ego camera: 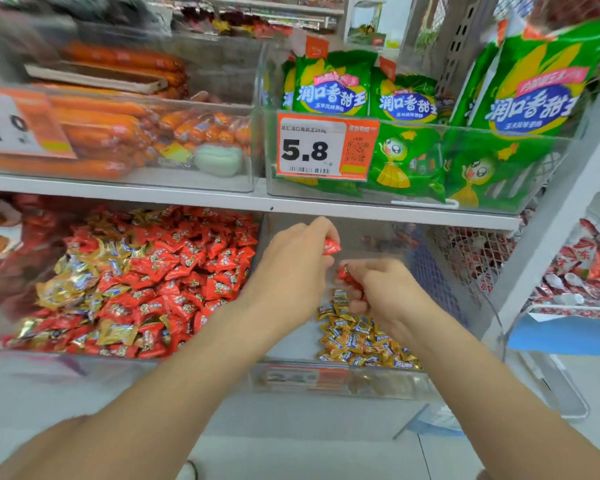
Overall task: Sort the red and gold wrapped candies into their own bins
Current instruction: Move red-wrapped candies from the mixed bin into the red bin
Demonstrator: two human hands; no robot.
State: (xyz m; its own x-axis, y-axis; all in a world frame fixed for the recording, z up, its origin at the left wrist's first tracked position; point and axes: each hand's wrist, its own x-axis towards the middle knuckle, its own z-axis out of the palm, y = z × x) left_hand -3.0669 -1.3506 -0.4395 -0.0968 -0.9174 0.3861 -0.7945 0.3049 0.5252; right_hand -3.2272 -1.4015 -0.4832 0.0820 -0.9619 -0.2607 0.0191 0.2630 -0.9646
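A red candy [331, 246] is being pinched by the left hand [297, 258], a second red candy [346, 274] by the right hand [385, 292], over the bin [378, 382] of gold candies [361, 341]. Light, slippery wrappers are likely being handled, so the firm middles should be gripped.

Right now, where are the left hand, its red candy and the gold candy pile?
Left hand [293, 258]: head view, back of hand.
Red candy [331, 246]: head view, wrapper middle.
Gold candy pile [364, 341]: head view, pile's centre.
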